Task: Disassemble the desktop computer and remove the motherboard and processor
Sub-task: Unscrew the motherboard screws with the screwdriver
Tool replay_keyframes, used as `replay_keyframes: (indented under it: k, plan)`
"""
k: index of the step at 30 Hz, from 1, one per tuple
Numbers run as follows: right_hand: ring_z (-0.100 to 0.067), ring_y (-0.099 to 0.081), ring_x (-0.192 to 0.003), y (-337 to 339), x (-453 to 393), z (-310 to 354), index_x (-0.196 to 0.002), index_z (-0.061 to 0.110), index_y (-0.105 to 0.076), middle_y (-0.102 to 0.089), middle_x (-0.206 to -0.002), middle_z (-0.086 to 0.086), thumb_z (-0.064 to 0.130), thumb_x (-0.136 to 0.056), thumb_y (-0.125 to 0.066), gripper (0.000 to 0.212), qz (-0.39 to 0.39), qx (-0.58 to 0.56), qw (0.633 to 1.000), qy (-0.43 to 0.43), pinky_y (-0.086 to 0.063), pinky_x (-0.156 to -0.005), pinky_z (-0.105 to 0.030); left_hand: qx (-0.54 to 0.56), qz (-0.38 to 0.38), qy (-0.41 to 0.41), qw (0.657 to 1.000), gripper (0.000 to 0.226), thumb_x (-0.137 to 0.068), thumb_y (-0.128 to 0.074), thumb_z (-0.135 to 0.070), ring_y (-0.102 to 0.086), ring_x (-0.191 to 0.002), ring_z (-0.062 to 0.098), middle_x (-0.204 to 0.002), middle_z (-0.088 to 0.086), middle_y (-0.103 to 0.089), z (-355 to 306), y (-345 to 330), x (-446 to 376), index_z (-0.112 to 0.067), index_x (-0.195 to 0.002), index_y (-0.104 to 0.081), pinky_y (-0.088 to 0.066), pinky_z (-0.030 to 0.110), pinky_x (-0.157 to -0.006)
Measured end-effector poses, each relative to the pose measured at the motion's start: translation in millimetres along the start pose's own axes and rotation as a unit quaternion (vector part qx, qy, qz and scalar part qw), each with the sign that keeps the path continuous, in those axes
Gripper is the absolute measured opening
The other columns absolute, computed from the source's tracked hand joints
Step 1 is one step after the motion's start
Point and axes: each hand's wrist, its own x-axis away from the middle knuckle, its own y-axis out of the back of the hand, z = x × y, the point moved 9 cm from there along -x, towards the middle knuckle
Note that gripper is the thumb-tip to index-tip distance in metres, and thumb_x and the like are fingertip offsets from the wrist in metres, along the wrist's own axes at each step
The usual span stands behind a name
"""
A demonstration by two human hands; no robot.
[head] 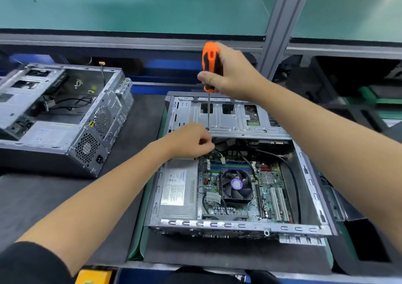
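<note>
An open desktop case (239, 226) lies flat in front of me. Inside it are the green motherboard (268, 193), a black cooler fan (236, 184) over the processor spot, and a silver power supply (177, 189). My right hand (236, 74) grips an orange-and-black screwdriver (210, 62) upright, its tip on a screw in the metal drive cage (230, 121). My left hand (191, 141) has its fingers curled at the cage's near edge beside the shaft tip; whether it holds anything is hidden.
A second, stripped computer case (65, 118) lies at the left on the dark mat. A grey upright post (280, 22) and green shelf (141, 7) stand behind. Black bins (359, 83) fill the right side; a yellow object (93, 276) sits at the near edge.
</note>
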Motion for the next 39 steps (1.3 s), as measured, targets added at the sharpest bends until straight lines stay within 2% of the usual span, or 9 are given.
replay_keyframes:
  k: [6, 14, 17, 19, 21, 29, 31, 34, 39]
  plan:
    - [-0.02, -0.05, -0.075, -4, 4, -8, -0.093, 0.016, -0.047, -0.054, -0.083, 0.0, 0.036, -0.087, -0.067, 0.029, -0.015, 0.002, 1.0, -0.006, -0.047, -0.073, -0.039, -0.047, 0.297, 0.123, 0.946, 0.039, -0.091, -0.046, -0.007, -0.05, -0.112, 0.015, -0.135, 0.002, -0.055, 21, -67, -2, -0.012, -0.128, -0.059, -0.035, 0.024, -0.09]
    - [-0.016, -0.045, -0.069, -3, 6, -5, -0.089, 0.017, -0.045, -0.057, -0.082, -0.005, 0.038, -0.085, -0.069, 0.032, -0.012, 0.007, 1.0, 0.008, -0.039, -0.064, -0.029, -0.137, 0.322, 0.204, 0.914, 0.061, -0.092, -0.039, -0.005, -0.031, -0.139, 0.029, -0.156, 0.013, -0.024, 61, -85, -11, -0.006, -0.15, -0.023, -0.033, 0.035, -0.111]
    - [-0.016, -0.046, -0.069, -5, 6, -1, -0.088, 0.019, -0.045, -0.056, -0.08, -0.001, 0.038, -0.084, -0.07, 0.032, -0.003, 0.011, 1.0, 0.015, -0.038, -0.062, -0.026, -0.158, 0.338, 0.204, 0.905, 0.059, -0.092, -0.045, -0.008, -0.043, -0.129, 0.03, -0.147, 0.017, -0.036, 66, -97, -13, -0.001, -0.148, -0.024, -0.04, 0.037, -0.103]
    - [-0.021, -0.05, -0.071, -5, 6, 1, -0.09, 0.01, -0.051, -0.059, -0.081, -0.007, 0.038, -0.083, -0.072, 0.036, 0.001, 0.019, 1.0, 0.022, -0.041, -0.064, -0.031, -0.166, 0.332, 0.198, 0.907, 0.038, -0.091, -0.044, -0.008, -0.054, -0.088, 0.023, -0.105, 0.012, -0.053, 67, -97, -17, -0.005, -0.129, -0.046, -0.048, 0.03, -0.072]
    - [-0.024, -0.054, -0.073, -6, 5, 2, -0.092, 0.005, -0.054, -0.061, -0.083, -0.009, 0.037, -0.082, -0.072, 0.038, 0.011, 0.029, 0.999, 0.027, -0.043, -0.066, -0.033, -0.181, 0.333, 0.204, 0.903, 0.022, -0.09, -0.04, -0.005, -0.04, -0.065, 0.013, -0.08, 0.0, -0.04, 69, -95, -18, -0.014, -0.109, -0.048, -0.035, 0.024, -0.054]
    - [-0.012, -0.044, -0.06, -1, 5, 1, -0.085, 0.012, -0.049, -0.052, -0.07, 0.004, 0.032, -0.082, -0.072, 0.03, 0.005, 0.018, 1.0, 0.021, -0.035, -0.056, -0.018, -0.171, 0.35, 0.225, 0.893, 0.052, -0.091, -0.039, -0.002, -0.04, -0.074, 0.012, -0.095, 0.002, -0.052, 75, -102, -15, -0.001, -0.143, -0.035, -0.036, 0.024, -0.065]
    - [-0.009, -0.043, -0.059, 4, 5, 0, -0.082, 0.015, -0.046, -0.05, -0.068, 0.006, 0.03, -0.082, -0.072, 0.03, -0.004, 0.004, 1.0, 0.019, -0.035, -0.055, -0.016, -0.161, 0.354, 0.23, 0.892, 0.059, -0.092, -0.041, -0.003, -0.049, -0.106, 0.021, -0.14, 0.016, -0.045, 77, -104, -13, -0.006, -0.149, -0.026, -0.042, 0.031, -0.085]
    - [-0.008, -0.044, -0.058, 8, 7, -2, -0.083, 0.015, -0.045, -0.049, -0.068, 0.006, 0.03, -0.082, -0.072, 0.03, -0.003, -0.01, 1.0, 0.009, -0.038, -0.056, -0.015, -0.157, 0.375, 0.237, 0.882, 0.068, -0.094, -0.045, -0.007, -0.025, -0.143, 0.027, -0.159, 0.009, -0.016, 81, -105, -4, -0.015, -0.154, -0.013, -0.033, 0.039, -0.111]
    - [-0.007, -0.046, -0.057, 8, 9, -5, -0.079, 0.02, -0.043, -0.049, -0.068, 0.006, 0.029, -0.083, -0.072, 0.03, -0.004, -0.01, 1.0, 0.005, -0.039, -0.054, -0.011, -0.17, 0.37, 0.24, 0.881, 0.049, -0.095, -0.045, -0.008, -0.051, -0.117, 0.029, -0.139, 0.017, -0.045, 80, -105, -6, -0.004, -0.143, -0.036, -0.046, 0.035, -0.09]
